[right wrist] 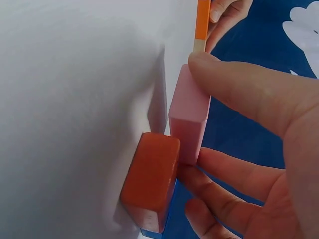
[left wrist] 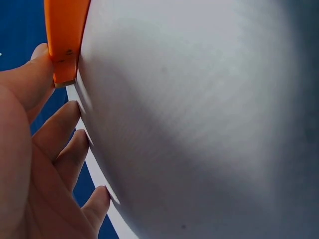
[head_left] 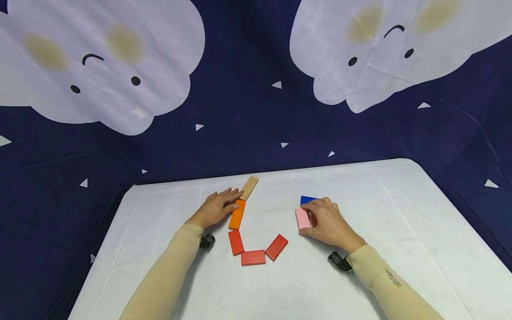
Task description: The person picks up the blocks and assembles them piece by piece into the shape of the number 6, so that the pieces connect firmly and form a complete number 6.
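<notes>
My left hand [head_left: 216,208] lies with fingers extended at the upper end of an orange block [head_left: 237,215], its thumb against the block's side. A plain wooden block [head_left: 250,188] continues beyond the orange one, right by the fingertips. With thumb and fingers, my right hand [head_left: 331,223] pinches a pink block [head_left: 302,219] at its two ends. Beside the pink block, partly hidden by the right hand, stands an orange-red block [right wrist: 152,172]. A blue block [head_left: 309,200] shows just past the right hand's fingers.
Three red blocks curve on from the orange one: a left one [head_left: 236,242], a bottom one [head_left: 253,258] and a slanted one [head_left: 277,247]. They lie on a white-covered table [head_left: 200,293]. A dark blue cloth with clouds [head_left: 240,89] hangs behind its far edge.
</notes>
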Motion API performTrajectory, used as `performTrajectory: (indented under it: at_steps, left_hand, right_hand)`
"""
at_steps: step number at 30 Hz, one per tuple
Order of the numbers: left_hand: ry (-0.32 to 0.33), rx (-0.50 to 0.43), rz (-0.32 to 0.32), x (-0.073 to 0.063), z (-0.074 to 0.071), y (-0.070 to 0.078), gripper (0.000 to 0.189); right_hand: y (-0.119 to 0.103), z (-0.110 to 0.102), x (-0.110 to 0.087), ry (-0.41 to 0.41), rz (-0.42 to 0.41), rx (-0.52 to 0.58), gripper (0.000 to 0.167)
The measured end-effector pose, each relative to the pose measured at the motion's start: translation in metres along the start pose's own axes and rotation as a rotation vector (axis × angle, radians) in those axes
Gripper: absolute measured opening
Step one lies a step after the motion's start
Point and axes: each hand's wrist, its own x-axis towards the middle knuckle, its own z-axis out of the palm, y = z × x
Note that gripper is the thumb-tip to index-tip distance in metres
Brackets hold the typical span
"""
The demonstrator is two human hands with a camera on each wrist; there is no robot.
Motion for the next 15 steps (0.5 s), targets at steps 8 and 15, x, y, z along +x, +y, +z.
performTrajectory:
  at_steps: [8, 15]
  left_hand:
    - [0.000, -0.009, 0.002, -0.0009, -0.0004, 0.0012, 0.051]
    - [-0.009, -0.002, -0.010, 0.0001, 0.0001, 0.0005, 0.051]
  right_hand:
    - [-0.0001, -0.0010, 0.0009, 0.025, -0.010, 0.025, 0.069]
    - [-0.0024, 0.0004, 0.0025, 0.044, -0.040, 0.046, 0.067]
